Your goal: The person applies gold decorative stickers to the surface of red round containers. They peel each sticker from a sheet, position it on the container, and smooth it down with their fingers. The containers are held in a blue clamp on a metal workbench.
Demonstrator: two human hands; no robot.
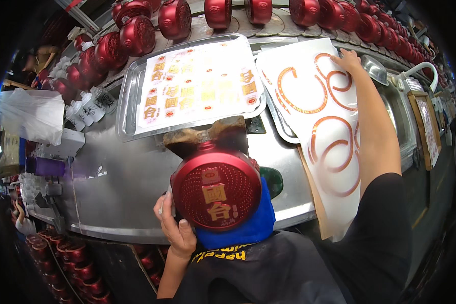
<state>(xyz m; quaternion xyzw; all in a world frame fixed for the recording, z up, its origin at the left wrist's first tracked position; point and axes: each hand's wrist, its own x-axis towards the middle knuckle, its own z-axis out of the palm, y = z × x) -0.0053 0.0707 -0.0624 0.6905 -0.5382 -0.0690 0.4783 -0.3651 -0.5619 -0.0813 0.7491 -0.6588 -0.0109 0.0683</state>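
Note:
A round, flattened red bottle (218, 190) with a dotted face and gold characters rests on a blue cloth (248, 230) in front of me. Its neck points away, against a worn brown block support (233, 133). My left hand (177, 230) curls against the bottle's left side, with a bit of something whitish under the fingers. At the far right, my right hand (347, 62) grips the upper edge of a white decal sheet (301, 121) printed with orange-red rings and arcs. The near end of that sheet is slightly blurred.
A metal tray (127, 121) carries a sheet of gold and red decals (202, 76). Red bottles (175, 20) line the back. White containers (88, 109) and a plastic bag (30, 114) stand left. A sink with a curved faucet (423, 66) lies right.

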